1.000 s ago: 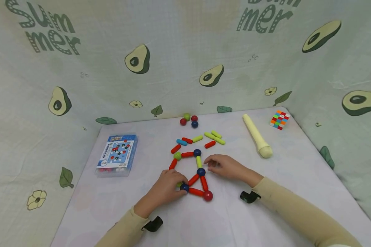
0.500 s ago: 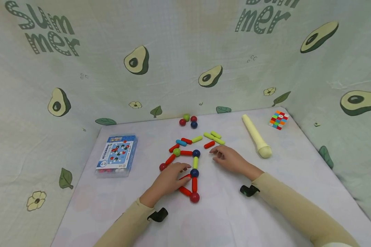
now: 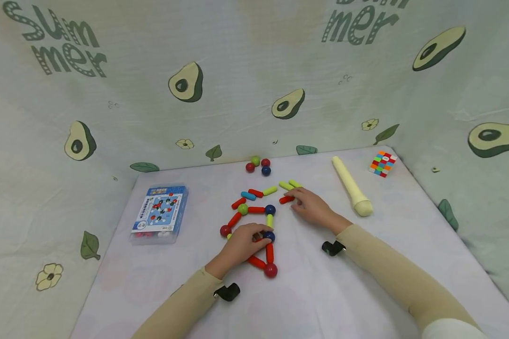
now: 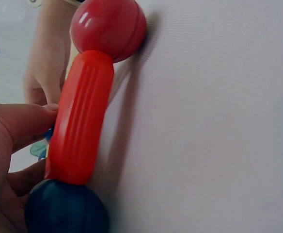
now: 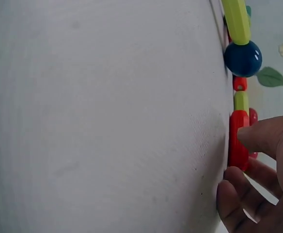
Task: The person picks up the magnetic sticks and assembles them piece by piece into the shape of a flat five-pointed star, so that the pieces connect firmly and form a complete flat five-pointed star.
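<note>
On the table lies a figure of magnetic sticks and balls. My left hand (image 3: pixel 243 242) pinches a blue ball (image 3: pixel 269 237) on its right side and covers its lower left part. In the left wrist view a red stick (image 4: pixel 81 116) joins a red ball (image 4: pixel 107 29) to another blue ball (image 4: pixel 66 208) in front of the hand. My right hand (image 3: pixel 311 205) is above and right of the figure, its thumb and fingers loosely bent on either side of a loose red stick (image 3: pixel 286 199). Seen from the right wrist, the thumb overlaps that red stick (image 5: pixel 238 150).
Loose green sticks (image 3: pixel 286 185) and a blue stick (image 3: pixel 248 196) lie beyond the figure, with several balls (image 3: pixel 255 161) at the back. A boxed set (image 3: pixel 160 214) is at left. A cream bat-shaped object (image 3: pixel 352 186) and a puzzle cube (image 3: pixel 383 164) lie at right.
My left hand has shifted from the figure's lower left blue ball to the right-hand one. The lower part of the figure has moved left. My right hand has moved up to the loose red stick.
</note>
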Action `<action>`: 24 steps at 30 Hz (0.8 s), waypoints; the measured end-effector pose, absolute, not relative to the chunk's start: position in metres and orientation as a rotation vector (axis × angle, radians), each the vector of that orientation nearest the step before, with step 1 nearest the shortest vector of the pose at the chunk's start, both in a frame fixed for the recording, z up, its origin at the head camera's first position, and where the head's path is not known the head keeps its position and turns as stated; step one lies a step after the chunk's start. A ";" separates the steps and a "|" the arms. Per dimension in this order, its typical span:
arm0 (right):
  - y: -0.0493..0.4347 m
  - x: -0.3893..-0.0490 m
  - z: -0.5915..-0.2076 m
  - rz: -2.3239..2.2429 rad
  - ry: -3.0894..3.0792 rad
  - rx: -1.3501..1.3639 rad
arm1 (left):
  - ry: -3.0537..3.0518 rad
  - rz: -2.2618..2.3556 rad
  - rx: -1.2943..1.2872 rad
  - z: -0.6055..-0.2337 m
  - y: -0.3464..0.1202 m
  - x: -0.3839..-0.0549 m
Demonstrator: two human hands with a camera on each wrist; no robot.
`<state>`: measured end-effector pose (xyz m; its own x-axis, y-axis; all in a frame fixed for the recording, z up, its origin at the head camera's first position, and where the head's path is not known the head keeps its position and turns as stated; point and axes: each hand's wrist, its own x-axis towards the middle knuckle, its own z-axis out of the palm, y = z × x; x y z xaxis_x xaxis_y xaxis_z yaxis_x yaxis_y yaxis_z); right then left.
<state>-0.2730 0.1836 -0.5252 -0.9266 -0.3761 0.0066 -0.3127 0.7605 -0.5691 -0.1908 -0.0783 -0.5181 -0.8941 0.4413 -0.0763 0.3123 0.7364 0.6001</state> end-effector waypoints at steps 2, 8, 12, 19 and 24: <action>0.183 -0.274 -0.526 -0.864 2.848 -0.564 | 2.723 0.911 0.591 -0.519 -0.077 -0.191; 0.180 -0.270 -0.525 -0.876 2.836 -0.551 | 2.712 0.975 0.577 -0.522 -0.078 -0.191; 0.180 -0.262 -0.524 -0.861 2.821 -0.567 | 2.703 1.004 0.573 -0.523 -0.078 -0.192; 0.179 -0.248 -0.526 -0.842 2.775 -0.706 | 2.695 1.025 0.569 -0.524 -0.079 -0.193; 0.178 -0.238 -0.524 -0.823 2.723 -0.792 | 2.694 1.041 0.569 -0.526 -0.079 -0.193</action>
